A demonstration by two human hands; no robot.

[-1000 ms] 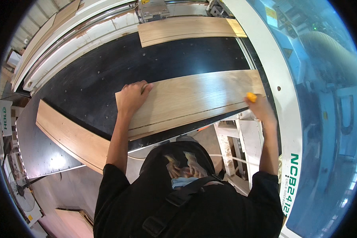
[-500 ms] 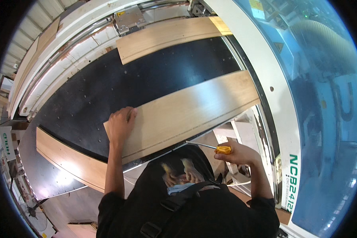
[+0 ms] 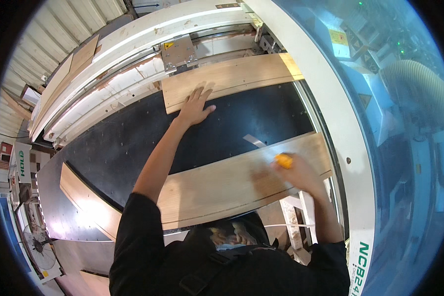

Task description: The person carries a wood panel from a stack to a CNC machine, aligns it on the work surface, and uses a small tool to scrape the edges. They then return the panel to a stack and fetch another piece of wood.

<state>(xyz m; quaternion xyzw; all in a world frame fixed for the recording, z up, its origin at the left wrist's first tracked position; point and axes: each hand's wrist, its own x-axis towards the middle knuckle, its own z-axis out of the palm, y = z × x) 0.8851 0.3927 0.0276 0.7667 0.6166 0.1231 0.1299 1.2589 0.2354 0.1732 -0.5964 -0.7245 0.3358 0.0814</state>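
Observation:
My left hand (image 3: 196, 107) reaches to the far side of the dark bed (image 3: 143, 133), its spread fingers resting on the left end of the far wooden board (image 3: 241, 74). In my right hand (image 3: 301, 173) is a screwdriver (image 3: 283, 160) with a yellow handle. Its metal shaft points forward and left, blurred by motion. This hand is over the near wooden board (image 3: 217, 195), which lies along the front edge of the bed and has a groove line along its near side. Whether the hand touches that board I cannot tell.
A third wooden board (image 3: 90, 203) lies at the left. On the right stands a white machine frame (image 3: 348, 160) with a blue transparent cover (image 3: 404, 148). Behind the bed runs a white rail (image 3: 123, 64) carrying a metal block (image 3: 178, 53). A fan (image 3: 38, 246) stands at lower left.
My left hand has left the near board and moved forward onto the far board. My right hand has moved forward with the screwdriver, over the near board. The view has shifted.

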